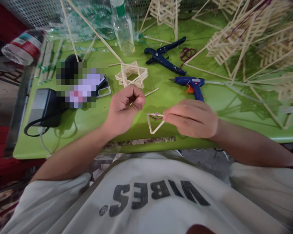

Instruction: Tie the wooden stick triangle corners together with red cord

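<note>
My right hand is closed, its fingertips pinching one side of a small triangle of thin wooden sticks near the table's front edge. A dark red thread is tied on that side and sags inside the triangle. To the left, my left hand is closed with thumb and fingers curled together; whatever they may hold is hidden. Just beyond it sits a star-shaped stack of wooden sticks, with a loose stick beside it. A blue glue gun lies past my right hand.
A dark blue cutter and a coil of red thread lie farther back on the green table. Stick structures crowd the right. A plastic bottle, phone and power bank are at the left.
</note>
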Tool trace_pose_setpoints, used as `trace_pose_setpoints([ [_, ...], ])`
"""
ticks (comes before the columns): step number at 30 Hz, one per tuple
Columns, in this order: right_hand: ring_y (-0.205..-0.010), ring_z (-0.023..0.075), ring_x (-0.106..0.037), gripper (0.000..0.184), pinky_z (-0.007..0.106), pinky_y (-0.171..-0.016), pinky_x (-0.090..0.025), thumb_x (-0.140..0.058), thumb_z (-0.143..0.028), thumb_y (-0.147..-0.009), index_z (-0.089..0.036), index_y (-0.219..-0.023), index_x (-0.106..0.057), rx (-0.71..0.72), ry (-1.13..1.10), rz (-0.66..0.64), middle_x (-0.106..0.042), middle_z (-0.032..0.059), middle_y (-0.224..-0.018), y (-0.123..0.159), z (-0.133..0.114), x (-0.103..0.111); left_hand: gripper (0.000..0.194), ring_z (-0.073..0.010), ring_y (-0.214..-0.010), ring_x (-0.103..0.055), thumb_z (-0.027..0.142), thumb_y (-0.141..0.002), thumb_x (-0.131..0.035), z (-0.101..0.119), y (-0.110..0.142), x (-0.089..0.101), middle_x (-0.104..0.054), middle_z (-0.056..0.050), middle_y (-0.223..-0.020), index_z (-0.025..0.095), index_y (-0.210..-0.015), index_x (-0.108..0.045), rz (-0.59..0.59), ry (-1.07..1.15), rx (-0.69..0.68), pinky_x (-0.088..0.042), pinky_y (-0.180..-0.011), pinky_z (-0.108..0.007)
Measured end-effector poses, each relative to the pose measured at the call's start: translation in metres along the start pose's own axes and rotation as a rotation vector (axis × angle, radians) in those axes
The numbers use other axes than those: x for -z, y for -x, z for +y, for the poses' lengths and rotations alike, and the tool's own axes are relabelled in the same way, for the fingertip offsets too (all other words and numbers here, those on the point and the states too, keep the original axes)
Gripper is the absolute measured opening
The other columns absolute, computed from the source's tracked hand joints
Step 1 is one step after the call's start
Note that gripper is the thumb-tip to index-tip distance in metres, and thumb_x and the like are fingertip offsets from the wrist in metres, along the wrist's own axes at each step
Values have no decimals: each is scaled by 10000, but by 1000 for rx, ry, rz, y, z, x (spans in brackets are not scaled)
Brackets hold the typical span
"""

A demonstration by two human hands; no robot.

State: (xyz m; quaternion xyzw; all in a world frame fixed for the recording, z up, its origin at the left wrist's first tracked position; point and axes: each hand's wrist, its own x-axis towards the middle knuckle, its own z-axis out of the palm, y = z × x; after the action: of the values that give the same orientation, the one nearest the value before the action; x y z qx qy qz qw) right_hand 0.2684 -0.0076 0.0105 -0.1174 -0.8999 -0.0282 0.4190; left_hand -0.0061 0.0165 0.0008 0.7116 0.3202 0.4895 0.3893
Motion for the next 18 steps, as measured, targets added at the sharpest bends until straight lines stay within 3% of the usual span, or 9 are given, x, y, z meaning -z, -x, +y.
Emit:
trace_pose_setpoints([
  [6, -860, 205, -754, 209, 352, -742, -646, -574, -54, -1143, -119, -1221, -756, -4, 40, 14, -854, 135, -1055, -1, -1, -2, 543, -133, -597, -432, 669, -1165, -653, -9, 2, -4, -493, 23, -692, 243, -847, -544, 39, 24, -19, -357, -563, -322],
  [13, -876, 195, -782, 223, 340, -774, -660, -590, -56, -1133, -137, -1245, -765, -23, 33, 14, -871, 123, -1078, 1, 2, 0, 603, -125, -564, -423, 749, -1174, -562, -11, 3, -5, -451, 37, -668, 249, -842, -509, 5, 33, 36, -376, -538, -306],
  [15, -905, 185, -821, 261, 315, -780, -673, -630, -35, -1094, -180, -1250, -782, -119, -13, 33, -881, 97, -1101, 1, 2, -2, 602, -117, -553, -429, 734, -1186, -550, -10, 3, -5, -455, 41, -659, 248, -835, -502, 10, 30, 46, -381, -530, -296],
  [18, -784, 142, -820, 209, 251, -686, -657, -736, -97, -1069, -260, -1160, -831, -398, -220, 169, -877, 21, -1008, 2, 5, -9, 627, -108, -528, -432, 733, -1181, -564, -12, 1, -3, -453, 43, -629, 242, -798, -489, 30, 53, 34, -365, -502, -282],
])
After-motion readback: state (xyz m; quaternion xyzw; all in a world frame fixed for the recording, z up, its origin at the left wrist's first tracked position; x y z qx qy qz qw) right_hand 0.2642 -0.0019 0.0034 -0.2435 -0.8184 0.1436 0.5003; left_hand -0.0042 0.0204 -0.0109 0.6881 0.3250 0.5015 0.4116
